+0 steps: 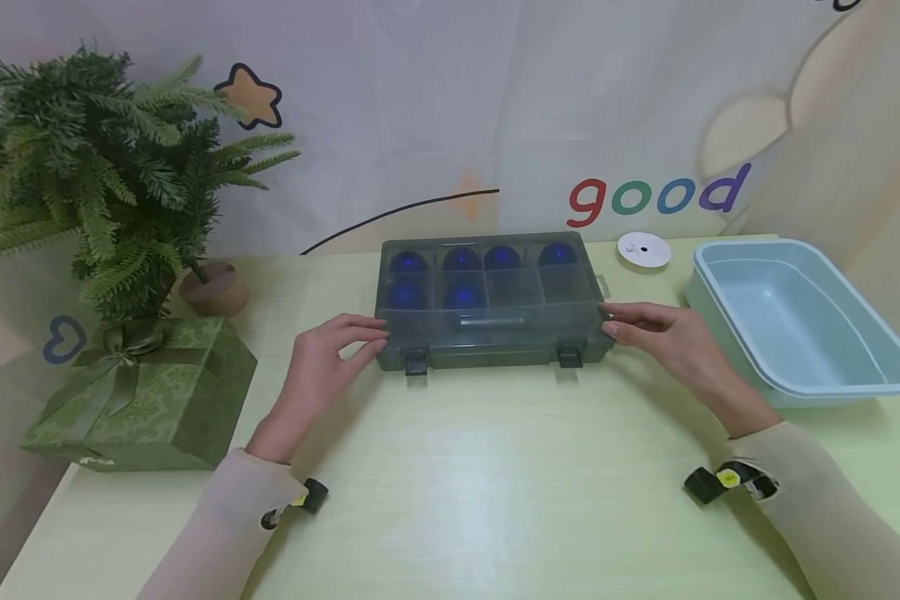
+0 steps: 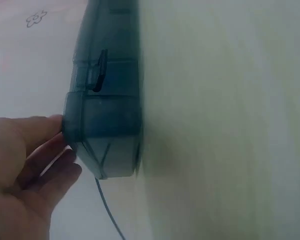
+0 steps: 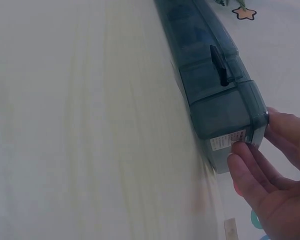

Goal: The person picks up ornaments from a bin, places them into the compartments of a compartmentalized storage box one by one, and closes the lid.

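Observation:
A dark translucent compartment case point(image 1: 495, 333) sits on the table with its lid down. Blue round things point(image 1: 462, 259) show through the lid, several in the back row and two in the front row at left. My left hand point(image 1: 324, 367) holds the case's left front corner with thumb and fingertips. At the right front corner, my right hand point(image 1: 667, 346) grips the edge, its fingertips by a white label point(image 3: 228, 140) on the end wall. Two dark latches point(image 1: 417, 365) jut from the front. The far undersides of the fingers are partly hidden.
To the right stands a light blue basin point(image 1: 761, 333), with a white disc point(image 1: 643, 250) behind the case. At left are a green gift box point(image 1: 142, 392) with a bow and a small artificial fir tree point(image 1: 90, 158). A printed cloth point(image 1: 390, 125) hangs behind the table.

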The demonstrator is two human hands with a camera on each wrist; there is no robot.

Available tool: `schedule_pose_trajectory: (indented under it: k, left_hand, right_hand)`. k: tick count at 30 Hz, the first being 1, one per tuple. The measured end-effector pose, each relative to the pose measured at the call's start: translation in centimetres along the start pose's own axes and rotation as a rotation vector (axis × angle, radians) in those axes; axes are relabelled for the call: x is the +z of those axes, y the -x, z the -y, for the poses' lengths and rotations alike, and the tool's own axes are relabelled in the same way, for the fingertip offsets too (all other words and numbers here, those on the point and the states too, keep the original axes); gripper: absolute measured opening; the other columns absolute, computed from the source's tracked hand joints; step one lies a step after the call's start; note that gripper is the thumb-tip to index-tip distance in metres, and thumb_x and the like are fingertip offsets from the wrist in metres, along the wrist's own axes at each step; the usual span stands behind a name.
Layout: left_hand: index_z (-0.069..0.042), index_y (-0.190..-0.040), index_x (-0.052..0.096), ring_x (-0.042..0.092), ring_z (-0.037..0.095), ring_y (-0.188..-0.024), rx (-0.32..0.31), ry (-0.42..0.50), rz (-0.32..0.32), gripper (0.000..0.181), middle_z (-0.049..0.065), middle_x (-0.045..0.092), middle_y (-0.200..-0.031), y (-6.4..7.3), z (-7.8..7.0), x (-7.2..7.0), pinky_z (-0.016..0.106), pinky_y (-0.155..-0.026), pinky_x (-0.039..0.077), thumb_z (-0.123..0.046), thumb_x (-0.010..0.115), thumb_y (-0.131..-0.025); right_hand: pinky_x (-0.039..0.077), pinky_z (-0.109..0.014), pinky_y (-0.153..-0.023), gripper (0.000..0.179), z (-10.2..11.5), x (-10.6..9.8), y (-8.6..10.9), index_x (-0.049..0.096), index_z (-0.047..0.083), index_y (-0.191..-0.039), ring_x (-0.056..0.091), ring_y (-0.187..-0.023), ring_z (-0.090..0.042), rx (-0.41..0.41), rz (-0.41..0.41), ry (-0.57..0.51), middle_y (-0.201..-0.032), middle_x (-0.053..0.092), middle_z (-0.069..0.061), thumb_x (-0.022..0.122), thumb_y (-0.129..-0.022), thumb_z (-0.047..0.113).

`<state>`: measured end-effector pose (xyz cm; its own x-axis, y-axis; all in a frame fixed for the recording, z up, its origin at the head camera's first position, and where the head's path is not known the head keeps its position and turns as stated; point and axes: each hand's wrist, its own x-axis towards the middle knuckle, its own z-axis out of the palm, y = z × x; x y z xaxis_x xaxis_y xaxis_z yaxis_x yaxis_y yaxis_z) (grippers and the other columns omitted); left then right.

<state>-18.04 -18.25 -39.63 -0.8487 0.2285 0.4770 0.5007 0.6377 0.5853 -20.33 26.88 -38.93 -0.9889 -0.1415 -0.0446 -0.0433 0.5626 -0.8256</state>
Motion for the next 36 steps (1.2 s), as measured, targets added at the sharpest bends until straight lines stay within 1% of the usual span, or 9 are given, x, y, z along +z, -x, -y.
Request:
schedule_pose_trajectory:
  k: [2, 4, 7, 11, 17, 21, 27, 33, 36]
  left_hand:
    - [-0.001, -0.101, 0.084, 0.075, 0.030, -0.102, 0.119, -0.057, 0.001, 0.016, 0.010, 0.079, -0.107, -0.1, -0.2, 0.2, 0.046, -0.087, 0.061, 0.002, 0.087, -0.086]
    - [0.000, -0.099, 0.084, 0.075, 0.029, -0.098, 0.202, -0.080, 0.007, 0.018, 0.009, 0.079, -0.102, -0.1, -0.4, 0.3, 0.044, -0.082, 0.062, 0.005, 0.088, -0.083]
    - [0.001, -0.100, 0.083, 0.075, 0.029, -0.097, 0.261, -0.088, 0.021, 0.022, 0.010, 0.079, -0.102, -0.1, -0.7, 0.4, 0.042, -0.080, 0.062, 0.005, 0.090, -0.080]
    - [0.002, -0.104, 0.082, 0.075, 0.029, -0.099, 0.278, -0.117, 0.047, 0.029, 0.011, 0.078, -0.104, 0.1, -0.9, 0.4, 0.042, -0.085, 0.061, -0.001, 0.094, -0.078]
    - [0.004, -0.111, 0.080, 0.070, 0.029, -0.104, 0.247, -0.195, 0.122, 0.040, 0.011, 0.072, -0.109, 0.4, -1.7, 0.5, 0.039, -0.090, 0.060, -0.003, 0.097, -0.075]
    - [0.004, -0.113, 0.077, 0.065, 0.029, -0.105, 0.218, -0.248, 0.158, 0.043, 0.010, 0.067, -0.110, 0.5, -2.4, 0.7, 0.038, -0.091, 0.059, -0.003, 0.097, -0.075]
    - [0.003, -0.108, 0.075, 0.061, 0.029, -0.097, 0.240, -0.323, 0.136, 0.041, 0.009, 0.063, -0.105, 0.3, -2.8, 1.0, 0.037, -0.083, 0.059, -0.003, 0.097, -0.075]
    - [0.003, -0.106, 0.073, 0.061, 0.030, -0.094, 0.284, -0.386, 0.114, 0.042, 0.010, 0.062, -0.104, 0.2, -2.7, 1.3, 0.037, -0.079, 0.060, -0.003, 0.098, -0.073]
    - [0.003, -0.106, 0.072, 0.062, 0.030, -0.096, 0.298, -0.407, 0.110, 0.043, 0.010, 0.062, -0.104, 0.2, -2.7, 1.4, 0.037, -0.079, 0.060, -0.003, 0.099, -0.073]
  right_hand:
    - [0.048, -0.048, -0.110, 0.057, 0.0, 0.0, 0.0, 0.065, 0.013, -0.148, 0.065, -0.108, 0.007, 0.004, 0.000, -0.001, -0.141, 0.068, -0.009, 0.075, -0.100, 0.043]
    - [0.047, -0.051, -0.111, 0.057, 0.0, 0.0, 0.0, 0.065, 0.013, -0.148, 0.065, -0.107, 0.007, 0.006, -0.001, -0.001, -0.141, 0.068, -0.009, 0.075, -0.100, 0.044]
    - [0.050, -0.037, -0.107, 0.056, 0.0, 0.0, 0.0, 0.066, 0.013, -0.147, 0.065, -0.107, 0.007, 0.004, -0.005, -0.002, -0.141, 0.068, -0.010, 0.076, -0.100, 0.043]
    - [0.051, -0.027, -0.102, 0.056, -0.1, 0.0, 0.0, 0.066, 0.014, -0.147, 0.065, -0.107, 0.007, 0.004, -0.005, -0.001, -0.141, 0.068, -0.009, 0.076, -0.100, 0.043]
    - [0.048, -0.048, -0.111, 0.057, 0.0, 0.0, 0.0, 0.065, 0.014, -0.148, 0.064, -0.108, 0.007, 0.015, 0.000, 0.002, -0.143, 0.067, -0.009, 0.075, -0.101, 0.044]
    - [0.046, -0.053, -0.112, 0.057, 0.1, 0.1, 0.0, 0.065, 0.014, -0.148, 0.064, -0.107, 0.006, 0.018, -0.001, -0.004, -0.143, 0.067, -0.009, 0.075, -0.101, 0.045]
    - [0.046, -0.054, -0.111, 0.059, 0.2, 0.1, 0.1, 0.065, 0.014, -0.148, 0.066, -0.110, 0.002, 0.020, -0.007, -0.011, -0.143, 0.067, -0.010, 0.075, -0.100, 0.047]
    - [0.044, -0.055, -0.113, 0.061, 0.3, 0.2, 0.2, 0.065, 0.015, -0.148, 0.066, -0.121, -0.015, 0.034, -0.007, -0.019, -0.144, 0.066, -0.010, 0.075, -0.099, 0.049]
    - [0.044, -0.056, -0.113, 0.060, 0.2, 0.2, 0.2, 0.065, 0.015, -0.148, 0.066, -0.120, -0.013, 0.032, -0.005, -0.023, -0.144, 0.066, -0.010, 0.075, -0.099, 0.048]
